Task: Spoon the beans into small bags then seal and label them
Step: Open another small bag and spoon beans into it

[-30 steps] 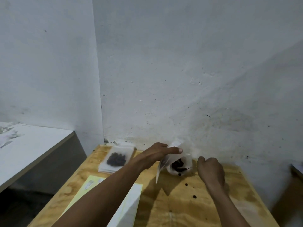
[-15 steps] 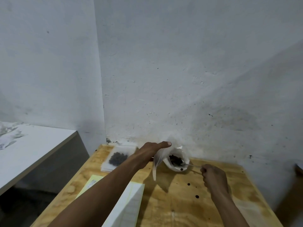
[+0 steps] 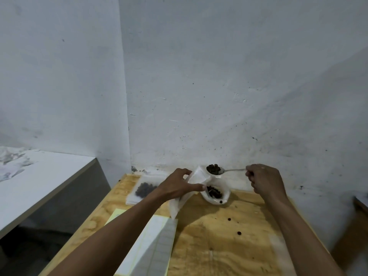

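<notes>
Two bare hands work at a plywood table (image 3: 229,246) pushed into the corner of a white wall. The left hand (image 3: 177,188) pinches one small clear bag (image 3: 196,179) by its upper edge, thumb on the near side and fingers curled behind, so the bag hangs off the table with its mouth up near the wall. The right hand (image 3: 264,182) has its fingers curled tight round the handle of one metal spoon (image 3: 229,170). The spoon lies level, its bowl heaped with dark beans (image 3: 213,168), just at the mouth of the held bag. Below it, one white bowl (image 3: 216,199) sits on the table against the wall, more beans inside and one on its near rim. I count three loose beans (image 3: 239,233) scattered on the wood in front of it. To the left lies one filled bag (image 3: 146,189) flat on a small stack of empty ones. Nearer the edge lie two sheets of labels (image 3: 153,248), one white on top, one yellowish under the left forearm.
</notes>
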Motion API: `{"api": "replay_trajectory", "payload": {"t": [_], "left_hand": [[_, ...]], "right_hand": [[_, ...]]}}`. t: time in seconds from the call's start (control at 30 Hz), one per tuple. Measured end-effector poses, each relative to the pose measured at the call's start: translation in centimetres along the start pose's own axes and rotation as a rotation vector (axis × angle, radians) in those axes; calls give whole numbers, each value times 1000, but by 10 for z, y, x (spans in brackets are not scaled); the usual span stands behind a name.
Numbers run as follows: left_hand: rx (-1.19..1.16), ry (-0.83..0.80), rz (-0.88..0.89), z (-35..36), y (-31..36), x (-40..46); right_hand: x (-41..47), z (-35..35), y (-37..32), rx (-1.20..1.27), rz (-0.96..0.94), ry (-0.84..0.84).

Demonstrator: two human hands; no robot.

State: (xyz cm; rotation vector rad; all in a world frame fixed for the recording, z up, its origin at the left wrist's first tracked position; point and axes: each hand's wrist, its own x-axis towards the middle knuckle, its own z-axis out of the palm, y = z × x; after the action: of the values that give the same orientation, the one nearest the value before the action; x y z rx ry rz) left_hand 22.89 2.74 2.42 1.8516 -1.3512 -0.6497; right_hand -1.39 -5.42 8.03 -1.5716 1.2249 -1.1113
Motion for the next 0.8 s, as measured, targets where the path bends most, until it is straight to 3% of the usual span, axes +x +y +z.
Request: {"api": "replay_trajectory", "payload": {"t": [0.1,0.2,0.4,0.63,0.8], "left_hand": [[16,10,9,1,2,-2],[41,20,-4,1,3,-4],[-48,120,-88,-1,4,-8],[-295,170,-147,-4,6,-7],[-443,201,-170,-3,13,-6]], "right_hand": [[-11,8,-14,-224,-231,-73],[-15,12,-21,-347,-407,-20],[-10,12,2,-423,-360,81],[-28,22,68,-1074,-533,19],[-43,22,83,-1229,-512,-130]]}}
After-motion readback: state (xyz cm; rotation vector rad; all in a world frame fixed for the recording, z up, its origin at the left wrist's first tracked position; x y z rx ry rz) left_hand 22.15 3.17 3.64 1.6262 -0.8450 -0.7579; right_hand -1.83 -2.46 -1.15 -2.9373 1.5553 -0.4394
